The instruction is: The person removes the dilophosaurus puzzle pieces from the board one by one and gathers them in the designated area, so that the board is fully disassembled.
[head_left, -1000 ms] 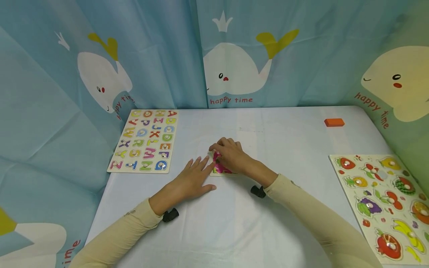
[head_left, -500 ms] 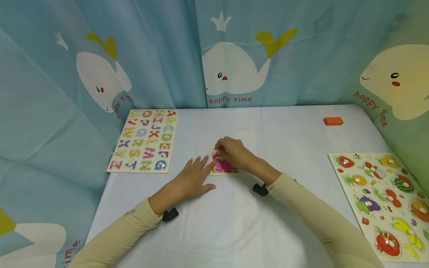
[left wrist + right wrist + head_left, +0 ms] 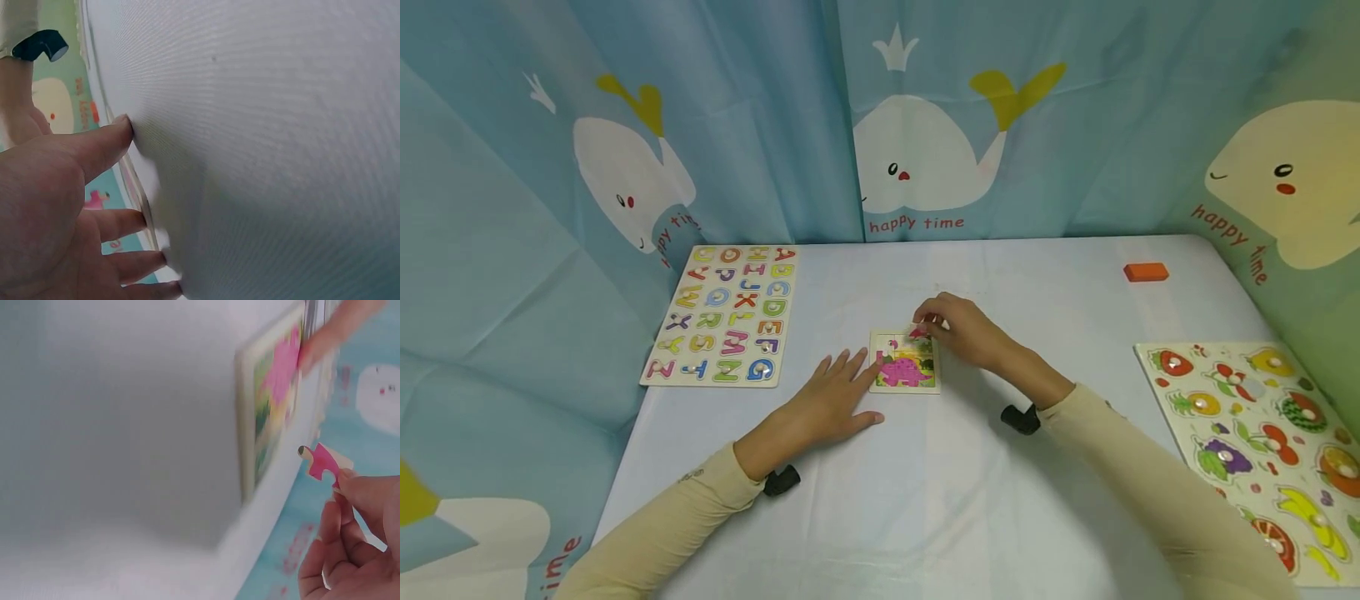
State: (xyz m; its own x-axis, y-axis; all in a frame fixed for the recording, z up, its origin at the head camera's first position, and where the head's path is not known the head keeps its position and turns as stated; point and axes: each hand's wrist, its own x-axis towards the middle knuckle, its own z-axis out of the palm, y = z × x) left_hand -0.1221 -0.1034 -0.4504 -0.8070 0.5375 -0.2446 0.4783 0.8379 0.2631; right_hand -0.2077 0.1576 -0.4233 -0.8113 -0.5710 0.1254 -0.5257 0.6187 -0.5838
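A small square jigsaw puzzle [image 3: 906, 372] with a pink dinosaur and a pale wooden frame lies mid-table. My left hand [image 3: 823, 408] rests flat on the cloth, fingers spread, with its index fingertip on the puzzle's left side. Over the puzzle's far right corner, my right hand [image 3: 967, 333] pinches a pink jigsaw piece [image 3: 322, 462] between thumb and fingers. The right wrist view shows that piece held up, apart from the board. A pale gap shows in the puzzle's upper left part. In the left wrist view, the left palm hides most of the board.
An alphabet peg board [image 3: 718, 317] lies at the back left of the table. At the right is a fruit peg board [image 3: 1255, 467], its lower left part covered by the right sleeve. An orange block [image 3: 1146, 272] sits at the back right. Whale-print curtains [image 3: 775, 125] surround the table.
My right hand has lifted a pink piece from the puzzle's upper left and moved right with it, uncovering most of the picture. My left hand has stayed put.
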